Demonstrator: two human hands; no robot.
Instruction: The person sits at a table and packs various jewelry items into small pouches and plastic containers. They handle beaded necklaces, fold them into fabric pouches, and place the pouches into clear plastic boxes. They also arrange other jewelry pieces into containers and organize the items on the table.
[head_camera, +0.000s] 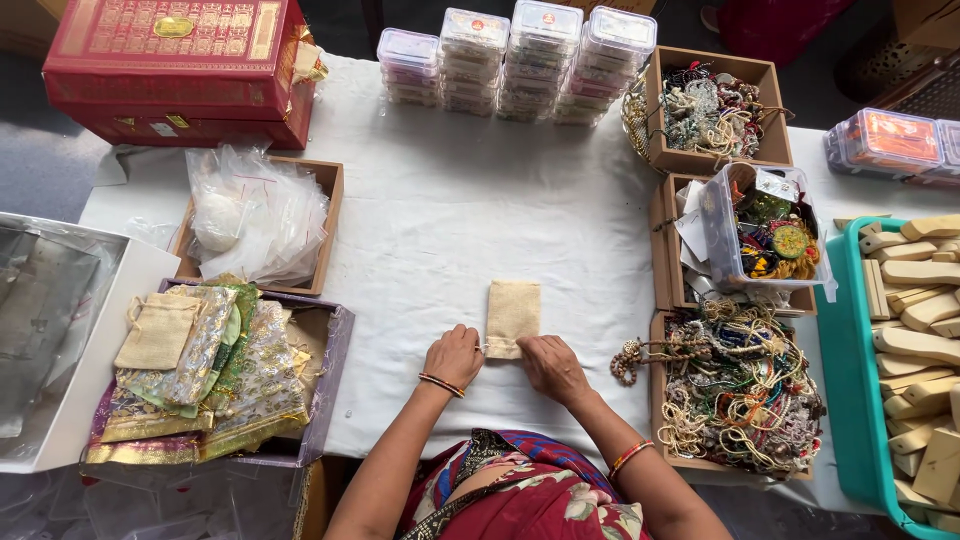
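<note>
Between both pinching hands, a flat beige burlap pouch lies lengthwise.

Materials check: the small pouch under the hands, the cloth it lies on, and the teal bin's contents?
Pouch: looks like jute or burlap, tan, coarse matte weave; both the left hand and right hand touch its lower end. Tablecloth: white woven fabric, creased. Blocks in the teal bin: probably unfinished pale wood, matte.

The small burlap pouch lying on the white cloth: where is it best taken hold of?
Probably the near, open end of the burlap pouch, where both hands already touch it. It lies flat with its far end closed, so pinching the mouth corners from the person's side looks easiest.
</note>
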